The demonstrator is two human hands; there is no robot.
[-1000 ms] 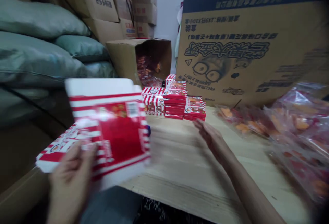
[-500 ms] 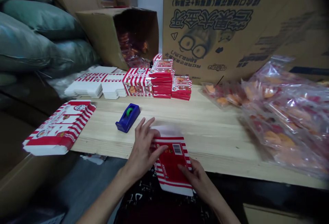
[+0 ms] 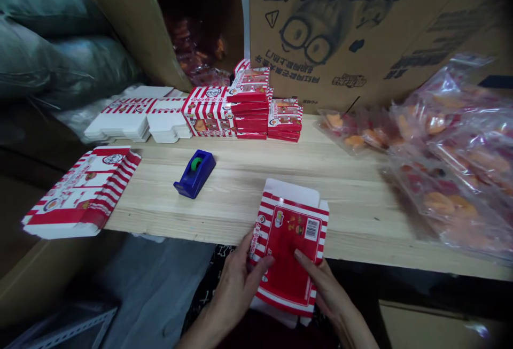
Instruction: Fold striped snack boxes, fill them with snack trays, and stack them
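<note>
Between my two hands is a red-and-white striped carton (image 3: 286,247), its printed back with a barcode facing up and its white end flap raised at the far end. My left hand (image 3: 240,279) grips the carton's left side, thumb across the face and fingers hidden behind. On the opposite side my right hand (image 3: 324,285) holds the edge, thumb on the red panel, other fingers underneath. The carton hangs over the table's front edge, close to my body. Beyond it on the left stands a blue tape dispenser (image 3: 195,173) with a green core.
A pile of flat cartons (image 3: 82,191) lies at the left table edge. White-sided carton stacks (image 3: 120,119) and folded striped cartons (image 3: 248,108) line the back. Clear snack bags (image 3: 452,178) cover the right. An open cardboard box (image 3: 128,12) stands behind the wooden table (image 3: 232,199).
The carton has become wider and boxier, and its end flap shows clearly. My left hand has moved down from the far end to the carton's left side. The view has tilted downward.
</note>
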